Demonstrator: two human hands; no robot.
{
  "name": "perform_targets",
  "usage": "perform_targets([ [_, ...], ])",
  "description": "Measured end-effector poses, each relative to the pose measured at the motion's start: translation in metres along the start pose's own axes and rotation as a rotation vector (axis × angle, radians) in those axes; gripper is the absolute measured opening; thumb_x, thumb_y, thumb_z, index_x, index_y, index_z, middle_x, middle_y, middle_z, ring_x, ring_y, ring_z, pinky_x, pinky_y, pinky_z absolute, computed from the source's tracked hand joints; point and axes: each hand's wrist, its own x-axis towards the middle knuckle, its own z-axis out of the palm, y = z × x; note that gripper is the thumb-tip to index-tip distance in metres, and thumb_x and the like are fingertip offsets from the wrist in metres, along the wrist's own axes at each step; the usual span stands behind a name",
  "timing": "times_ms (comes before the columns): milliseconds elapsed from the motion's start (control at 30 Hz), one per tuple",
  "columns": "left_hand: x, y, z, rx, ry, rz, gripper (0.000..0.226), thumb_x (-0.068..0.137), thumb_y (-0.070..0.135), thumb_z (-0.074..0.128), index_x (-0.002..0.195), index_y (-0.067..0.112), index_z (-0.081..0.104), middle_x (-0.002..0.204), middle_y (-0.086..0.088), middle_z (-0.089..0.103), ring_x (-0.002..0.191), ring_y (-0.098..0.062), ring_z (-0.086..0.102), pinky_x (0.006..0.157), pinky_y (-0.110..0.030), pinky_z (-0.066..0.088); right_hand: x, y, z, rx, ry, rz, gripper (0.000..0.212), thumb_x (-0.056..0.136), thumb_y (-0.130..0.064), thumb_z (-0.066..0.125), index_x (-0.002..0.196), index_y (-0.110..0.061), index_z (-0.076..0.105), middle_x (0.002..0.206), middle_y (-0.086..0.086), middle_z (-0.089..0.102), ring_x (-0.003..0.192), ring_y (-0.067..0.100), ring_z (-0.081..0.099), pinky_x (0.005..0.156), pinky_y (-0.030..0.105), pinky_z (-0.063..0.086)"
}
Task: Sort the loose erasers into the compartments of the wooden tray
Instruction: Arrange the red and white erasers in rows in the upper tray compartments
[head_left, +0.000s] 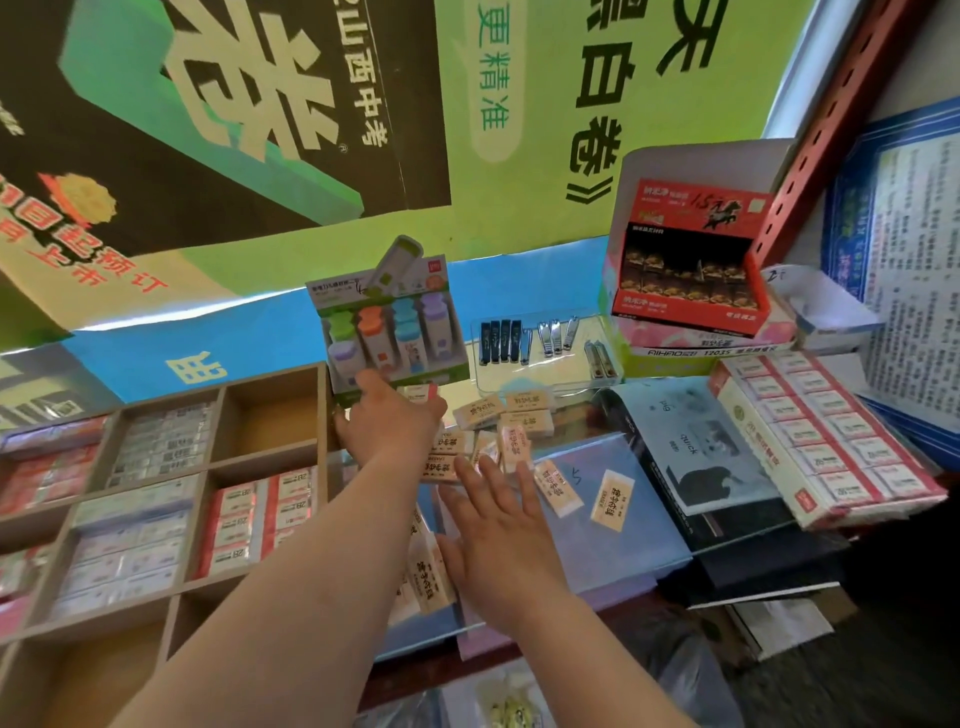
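currently both forearms are stretched forward over the glass counter (613, 551), bare, with the backs of the hands facing us.

left hand (389, 423): reaching far out, wrist straight, knuckles up, just right of the wooden tray (265, 461) and at the foot of the pastel display box (389, 332). its fingertips are hidden behind the hand. a pink-and-white eraser (418, 392) shows just past the knuckles; we cannot tell if the fingers hold it or are loose.

right hand (501, 540): lower and nearer to us, palm down, fingers straight and spread, thumb out to the left. nothing is gripped. fingertips sit at the near edge of the loose erasers (514, 447).

those cream erasers with black print lie in a pile on the glass between the hands and beyond them. two more (558, 486) (613, 500) lie apart to the right, and another (428, 571) just beside the right thumb.

tray sits left of both arms. the top right compartment (270, 415) shows bare wood; the one below it (260, 514) is packed with red-and-white erasers.
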Motion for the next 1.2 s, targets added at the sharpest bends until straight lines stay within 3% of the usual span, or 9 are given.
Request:
perform_targets([
  [100,-0.005,-0.002,-0.001,-0.114,0.032,0.046,0.043,0.075,0.043,0.060,0.096,0.018,0.032,0.099,-0.006,0.064,0.104,-0.029,0.054,0.108,-0.043,0.016,-0.001,-0.001,0.000,0.000,0.005,0.003,0.053,0.095,-0.039,0.019,0.143,-0.022,0.006,0.153,-0.001,-0.012,0.138,0.017,-0.020,0.097,0.037,-0.032],
  [267,-0.010,0.000,-0.019,-0.487,-0.042,0.039,0.050,0.071,0.039,0.071,0.097,0.023,0.032,0.098,0.002,0.058,0.100,-0.022,0.055,0.087,-0.041,0.046,0.000,0.000,0.001,0.045,0.018,0.002,0.053,0.094,-0.040,0.024,0.142,-0.022,0.011,0.154,-0.003,-0.007,0.139,0.014,-0.018,0.098,0.034,-0.032],
  [467,-0.034,-0.023,-0.066,-0.705,-0.090,0.175,0.055,0.066,0.028,0.076,0.101,0.026,0.034,0.086,0.018,0.055,0.081,0.006,0.056,0.066,-0.012,0.044,0.003,-0.003,-0.005,0.227,0.040,0.080,0.048,0.093,-0.043,0.028,0.139,-0.027,0.026,0.154,-0.007,0.006,0.140,0.009,-0.010,0.101,0.031,-0.028],
  [633,-0.060,-0.070,-0.121,-0.542,-0.130,0.384,0.063,0.062,0.021,0.078,0.105,0.036,0.034,0.092,0.023,0.055,0.087,0.006,0.056,0.075,-0.014,0.042,0.007,-0.040,-0.023,0.411,0.258,0.243,0.034,0.092,-0.039,0.036,0.122,-0.028,0.049,0.144,-0.006,0.035,0.136,0.016,0.016,0.108,0.034,-0.002],
  [700,-0.066,-0.088,-0.142,-0.472,-0.149,0.441,0.066,0.062,0.017,0.078,0.103,0.043,0.033,0.095,0.024,0.054,0.092,0.001,0.055,0.076,-0.014,0.039,0.009,-0.066,-0.038,0.681,0.331,0.271,0.026,0.090,-0.034,0.045,0.112,-0.026,0.055,0.124,-0.005,0.052,0.121,0.018,0.039,0.099,0.033,0.023],
  [767,-0.070,-0.102,-0.160,-0.436,-0.144,0.454,0.068,0.063,0.013,0.078,0.104,0.043,0.033,0.095,0.027,0.051,0.092,0.003,0.052,0.076,-0.010,0.035,0.012,-0.098,-0.054,1.007,0.170,0.208,0.023,0.087,-0.031,0.052,0.109,-0.028,0.051,0.101,-0.014,0.056,0.100,0.009,0.052,0.079,0.021,0.043],
  [833,-0.072,-0.117,-0.175,-0.417,-0.120,0.470,0.069,0.064,0.010,0.076,0.107,0.041,0.031,0.096,0.028,0.049,0.091,0.001,0.052,0.076,-0.010,0.034,0.018,-0.133,-0.060,1.051,0.024,0.090,0.027,0.084,-0.025,0.057,0.111,-0.025,0.051,0.092,-0.013,0.056,0.083,0.001,0.054,0.064,0.009,0.045],
  [1000,-0.059,-0.164,-0.212,-0.319,-0.129,0.406,0.076,0.067,0.018,0.076,0.112,0.053,0.026,0.113,0.021,0.045,0.104,-0.003,0.042,0.090,-0.024,0.033,0.038,-0.202,-0.052,0.958,-0.054,0.063,0.037,0.083,-0.015,0.059,0.117,-0.023,0.049,0.100,-0.005,0.058,0.080,0.006,0.055,0.068,0.015,0.046],
  [1200,-0.017,-0.256,-0.250,-0.011,-0.062,0.233,0.027,0.082,0.017,0.060,0.109,0.016,0.059,0.116,-0.005,0.059,0.107,-0.022,0.050,0.086,-0.026,0.034,0.056,-0.260,-0.030,0.938,-0.016,0.178,0.022,0.077,-0.017,0.064,0.085,-0.025,0.045,0.080,-0.014,0.046,0.070,0.000,0.045,0.052,0.006,0.039],
])
